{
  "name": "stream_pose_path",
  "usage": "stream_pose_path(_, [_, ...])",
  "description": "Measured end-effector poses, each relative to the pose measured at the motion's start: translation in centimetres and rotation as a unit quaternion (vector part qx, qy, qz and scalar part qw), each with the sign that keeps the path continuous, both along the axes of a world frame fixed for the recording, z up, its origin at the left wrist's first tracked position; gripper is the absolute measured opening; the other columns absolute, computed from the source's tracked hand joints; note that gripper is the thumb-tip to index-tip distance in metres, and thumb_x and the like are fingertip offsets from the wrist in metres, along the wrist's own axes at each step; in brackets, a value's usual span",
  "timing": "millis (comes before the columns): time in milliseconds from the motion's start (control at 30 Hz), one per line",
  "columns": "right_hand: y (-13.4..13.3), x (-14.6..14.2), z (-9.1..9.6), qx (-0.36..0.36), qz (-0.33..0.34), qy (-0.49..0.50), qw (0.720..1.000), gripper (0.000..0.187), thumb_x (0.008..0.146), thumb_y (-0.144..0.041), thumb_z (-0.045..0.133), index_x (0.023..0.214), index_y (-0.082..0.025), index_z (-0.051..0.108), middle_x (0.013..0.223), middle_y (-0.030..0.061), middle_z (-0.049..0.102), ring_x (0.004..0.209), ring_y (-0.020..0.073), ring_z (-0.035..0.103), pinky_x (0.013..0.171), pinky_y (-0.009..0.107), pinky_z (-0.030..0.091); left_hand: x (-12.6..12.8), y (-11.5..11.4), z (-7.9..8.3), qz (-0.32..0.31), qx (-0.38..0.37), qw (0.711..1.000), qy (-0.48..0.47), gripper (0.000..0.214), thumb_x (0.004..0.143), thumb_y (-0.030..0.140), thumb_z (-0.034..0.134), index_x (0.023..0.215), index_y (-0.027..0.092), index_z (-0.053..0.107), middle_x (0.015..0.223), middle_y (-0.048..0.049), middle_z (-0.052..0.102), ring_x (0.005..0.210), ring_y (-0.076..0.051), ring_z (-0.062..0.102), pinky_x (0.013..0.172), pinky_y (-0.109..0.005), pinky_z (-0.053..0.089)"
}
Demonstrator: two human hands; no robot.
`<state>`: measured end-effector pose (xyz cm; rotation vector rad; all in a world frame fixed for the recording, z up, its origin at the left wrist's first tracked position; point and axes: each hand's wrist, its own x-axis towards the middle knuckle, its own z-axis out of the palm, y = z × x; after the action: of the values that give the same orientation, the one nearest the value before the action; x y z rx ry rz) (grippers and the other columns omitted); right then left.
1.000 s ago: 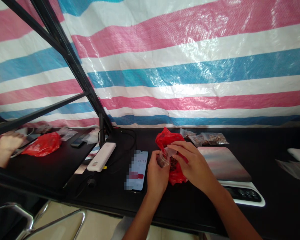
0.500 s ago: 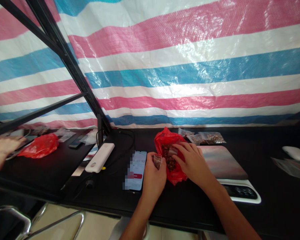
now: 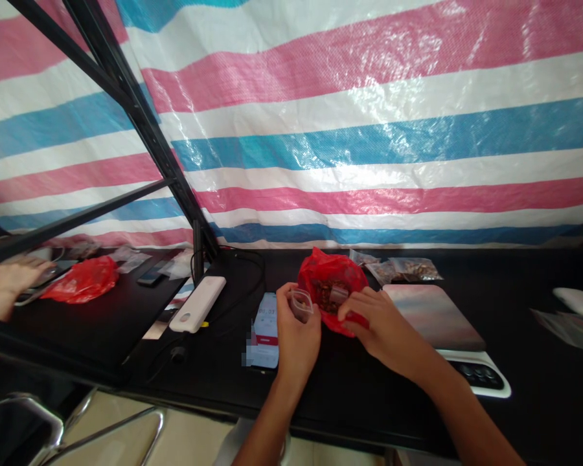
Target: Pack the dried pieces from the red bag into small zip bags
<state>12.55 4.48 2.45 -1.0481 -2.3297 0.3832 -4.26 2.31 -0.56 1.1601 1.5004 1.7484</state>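
My left hand is closed round a small clear zip bag, whose mouth faces up and gapes open. Right beside it, a red plastic bag stands open on the black table with many small reddish-brown pieces inside; their kind is too small to tell. A small clear plastic piece lies on top of them. My right hand pinches the red bag's near right edge, red film showing between its fingers. Close to my left hand lies a lit phone with a timer.
Right of the red bag is a white kitchen scale with a shiny plate. Filled clear bags lie behind it, flat clear bags far right. A white power bank and cables are left. Another person's hand works at the neighbouring table.
My right hand has moved from over the brown pieces to the red bag's near right edge and closed on it. The clear bag in my left hand now shows a wider mouth.
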Motion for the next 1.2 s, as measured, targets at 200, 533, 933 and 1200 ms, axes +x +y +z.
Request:
stream_pose_path(200, [1.1, 0.4, -0.1, 0.083, -0.081, 0.162, 0.98, 0.017, 0.095, -0.017, 0.052, 0.094, -0.026, 0.067, 0.097, 0.005, 0.071, 0.093, 0.0234, 0.066, 0.087, 0.039, 0.052, 0.3, -0.2, 0.5, -0.028, 0.014, 0.999, 0.011, 0.014, 0.084, 0.023, 0.064, 0.096, 0.022, 0.056, 0.082, 0.0024, 0.056, 0.071, -0.012, 0.057, 0.067, -0.022, 0.047])
stream_pose_path(533, [0.3, 0.0, -0.5, 0.128, -0.118, 0.171, 0.97, 0.047, 0.083, -0.007, 0.049, 0.119, -0.028, 0.069, 0.125, 0.009, 0.065, 0.12, 0.0286, 0.059, 0.105, 0.051, 0.047, 0.5, -0.1, 0.3, -0.005, 0.028, 0.999, 0.03, 0.014, 0.086, 0.027, 0.065, 0.096, 0.022, 0.057, 0.08, 0.0023, 0.059, 0.072, -0.014, 0.059, 0.07, -0.024, 0.049])
stream_pose_path(933, [-0.6, -2.9, -0.9, -0.003, -0.081, 0.184, 0.98, 0.023, 0.088, -0.039, 0.072, 0.11, -0.031, 0.074, 0.118, 0.0043, 0.077, 0.123, 0.0315, 0.062, 0.108, 0.058, 0.039, 0.9, -0.9, -0.7, -0.151, 0.042, 0.983, 0.091, 0.078, 0.082, 0.018, 0.071, 0.149, 0.025, 0.032, 0.126, -0.0102, 0.058, 0.116, -0.023, 0.062, 0.104, -0.041, 0.049])
stream_pose_path(1200, [0.8, 2.8, 0.8, 0.029, -0.217, 0.452, 0.865, 0.033, 0.091, -0.05, 0.067, 0.113, -0.025, 0.064, 0.114, 0.0085, 0.074, 0.1, 0.0253, 0.071, 0.085, 0.041, 0.058, -0.3, -1.2, -0.6, -0.175, 0.017, 0.914, 0.366, 0.085, 0.075, 0.03, 0.086, 0.15, 0.035, 0.045, 0.137, -0.0091, 0.054, 0.129, -0.033, 0.048, 0.112, -0.052, 0.04])
